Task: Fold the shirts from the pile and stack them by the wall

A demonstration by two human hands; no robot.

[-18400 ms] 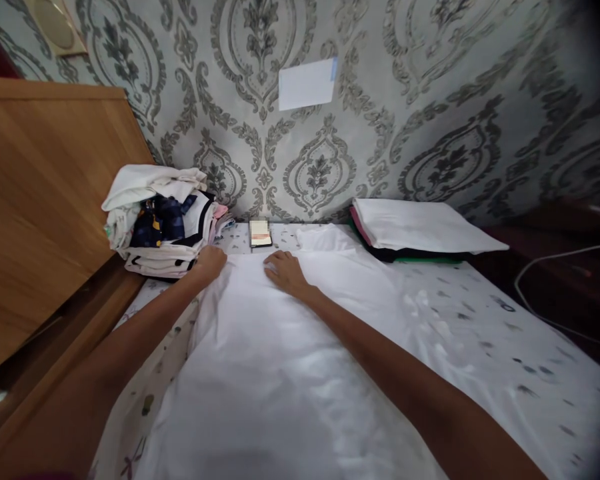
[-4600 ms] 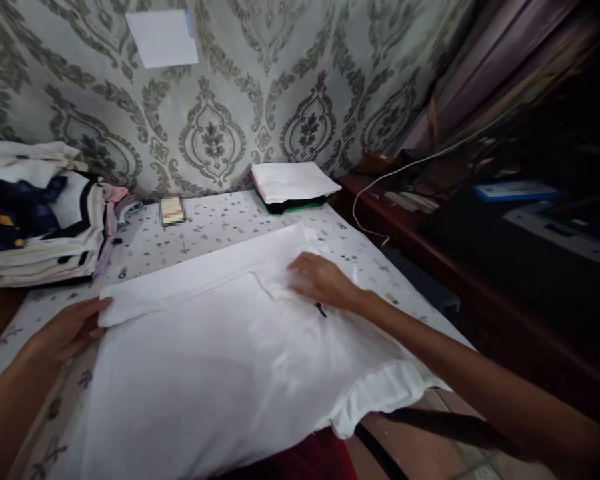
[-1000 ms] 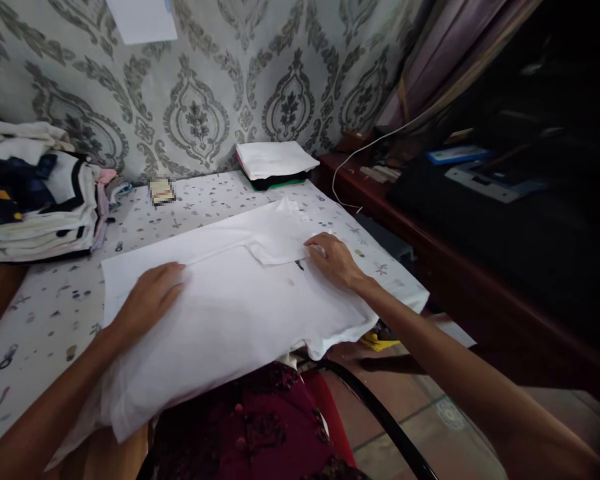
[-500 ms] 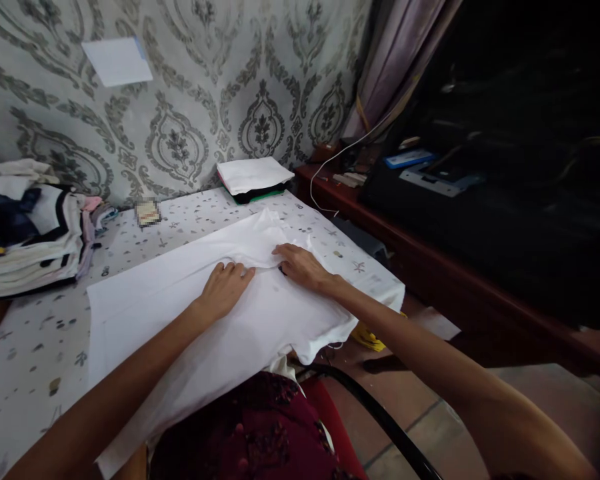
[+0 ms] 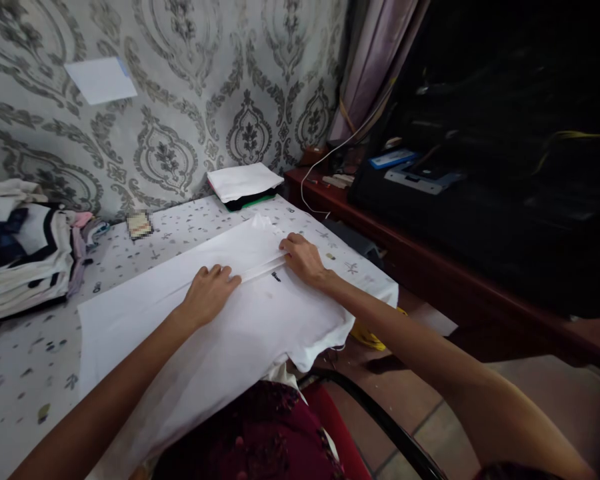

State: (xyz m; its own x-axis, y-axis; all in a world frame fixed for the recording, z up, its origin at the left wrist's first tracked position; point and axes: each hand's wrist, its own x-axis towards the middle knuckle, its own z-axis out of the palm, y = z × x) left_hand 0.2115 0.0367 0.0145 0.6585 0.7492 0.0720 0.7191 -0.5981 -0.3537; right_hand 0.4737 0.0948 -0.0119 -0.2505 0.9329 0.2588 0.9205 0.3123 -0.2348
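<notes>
A white shirt point(image 5: 260, 320) lies spread over the table, its near edge hanging down toward my lap. A raised strip of its cloth runs between my hands, and a small black print point(image 5: 276, 276) shows just below that strip. My left hand point(image 5: 210, 293) has its fingers curled on the left end of the strip, pinching the cloth. At the other end, my right hand point(image 5: 303, 259) is bent over the strip with thumb and fingers closed on it. The fingertips of both hands are partly hidden.
Folded clothes are piled at the left point(image 5: 30, 260). A smaller folded stack point(image 5: 245, 183) lies by the wall, with a small blurred packet point(image 5: 140, 225) left of it. To the right are a dark red wooden ledge point(image 5: 380, 243), a white cable point(image 5: 307, 190) and a black chair arm point(image 5: 370, 407).
Both hands have drawn slightly apart, and the cloth between them has become a straighter strip. The black print has come into view. The camera view has shifted a little.
</notes>
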